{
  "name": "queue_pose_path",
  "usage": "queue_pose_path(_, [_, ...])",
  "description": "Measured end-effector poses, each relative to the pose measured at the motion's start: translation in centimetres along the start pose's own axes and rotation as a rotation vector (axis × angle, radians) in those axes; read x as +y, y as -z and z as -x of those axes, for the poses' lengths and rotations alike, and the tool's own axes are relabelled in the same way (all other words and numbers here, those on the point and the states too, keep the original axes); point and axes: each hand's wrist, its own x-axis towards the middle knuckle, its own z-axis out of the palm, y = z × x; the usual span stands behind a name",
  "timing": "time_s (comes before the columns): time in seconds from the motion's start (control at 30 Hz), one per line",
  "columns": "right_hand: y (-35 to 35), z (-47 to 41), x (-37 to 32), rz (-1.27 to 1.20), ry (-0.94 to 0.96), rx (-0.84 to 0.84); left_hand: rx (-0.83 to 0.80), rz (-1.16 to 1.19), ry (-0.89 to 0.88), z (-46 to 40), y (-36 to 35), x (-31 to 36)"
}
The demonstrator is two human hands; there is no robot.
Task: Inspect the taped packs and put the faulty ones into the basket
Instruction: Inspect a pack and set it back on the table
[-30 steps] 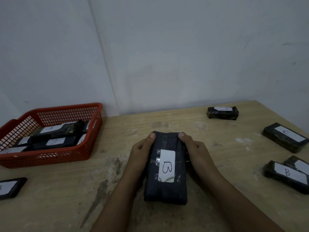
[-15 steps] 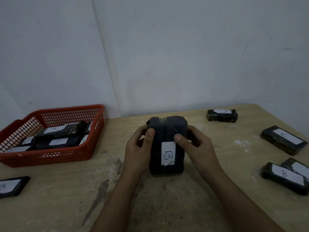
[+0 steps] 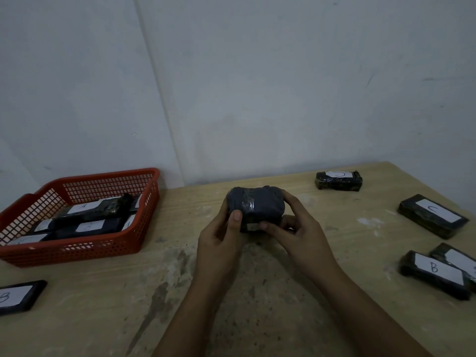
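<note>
- A dark pack marked B lies at the table's left edge.
- The red basket behind it holds several labelled packs.
- The left hand grips the taped pack from the left, thumb on its front.
- The pack is held above the table's middle, its end tipped toward the camera.
- The right hand curls round its right side.
- Four more packs lie on the right.
</note>
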Motion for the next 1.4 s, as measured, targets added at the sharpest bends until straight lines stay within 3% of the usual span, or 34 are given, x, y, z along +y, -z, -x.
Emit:
queue_pose_path(0.13, [-0.4, 0.4, 0.0, -0.040, -0.018, -0.010, -0.016, 0.018, 0.027, 0.2, -0.2, -0.1])
queue_pose_path(0.27, [-0.5, 0.3, 0.0, -0.170, -0.062, 0.084, -0.032, -0.099, 0.000, 0.6, -0.3, -0.2])
queue_pose_path(0.5, [-0.4, 0.8, -0.2, -0.160, -0.042, 0.083, -0.050, -0.130, 0.022, 1.0, -0.6, -1.5])
queue_pose_path(0.6, [-0.8, 0.9, -0.7, -0.131, -0.043, 0.059, -0.024, -0.057, 0.060, 0.6, -0.4, -1.0])
queue_pose_path(0.73, [-1.4, 0.9, -1.2, -0.229, -0.084, 0.058, 0.044, 0.225, 0.150, 0.2, -0.4, 0.0])
queue_pose_path(0.9, [-1.5, 1.0, -0.3, -0.255, -0.118, 0.109, 0.069, 0.252, 0.212, 0.9, -1.0, -0.7])
queue_pose_path(1.1, [-1.7, 0.4, -0.9, -0.352, -0.198, 0.082, 0.067, 0.329, 0.153, 0.0, -0.2, -0.5])
queue_pose_path(1.3, [-0.9, 0.4, -0.7, -0.317, -0.184, 0.037, -0.062, 0.311, 0.486, -0.5, 0.7, -0.9])
queue_pose_path(1.4, [-0.5, -0.1, -0.4, -0.264, -0.249, 0.010, -0.062, 0.234, 0.449, -0.3, 0.9, -0.8])
